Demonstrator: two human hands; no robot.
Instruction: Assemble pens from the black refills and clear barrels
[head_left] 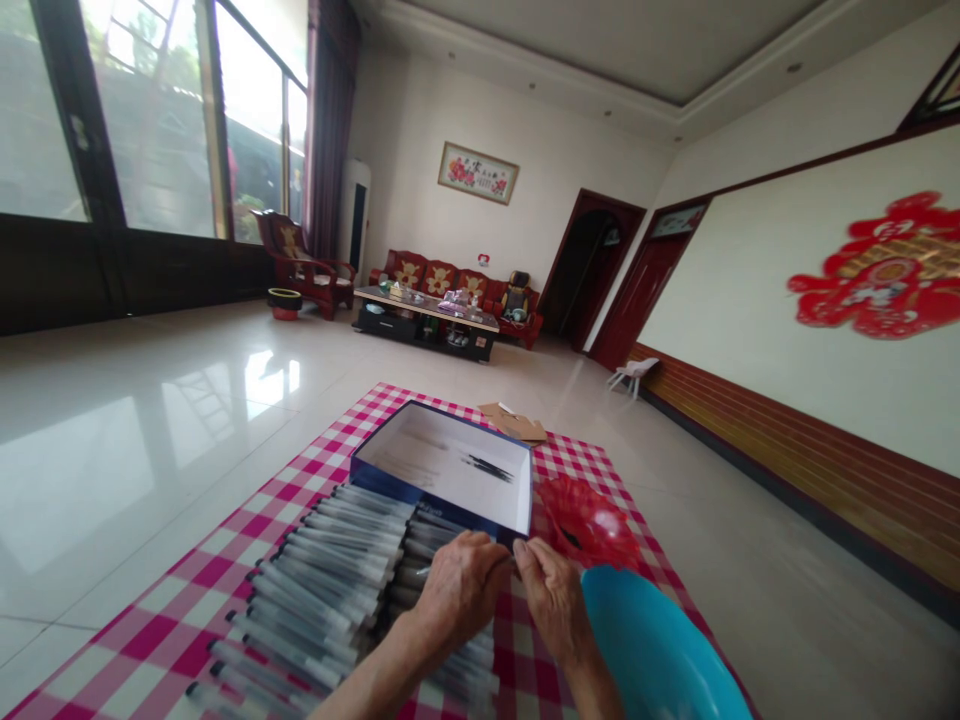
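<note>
My left hand (466,578) and my right hand (552,592) are closed and meet just in front of the box. Between their fingertips shows a bit of a thin, dark pen-like piece, mostly hidden by the fingers. Under and left of my left hand lies a large pile of clear-barrelled pens (330,560) with dark ends, laid in rows. Beyond the hands stands a shallow open box (442,510) with blue outer walls and a white inside. Several slim black pen parts (489,467) lie in it. Beside my right hand are a red dish (592,520) and a blue basin (660,640).
A pink-and-white checked cloth (247,590) covers the table. Flat brown cardboard (514,424) lies behind the box. Across the tiled floor are a low coffee table (427,310), a red wooden sofa (442,275), an armchair (300,265) and a small white stool (634,372).
</note>
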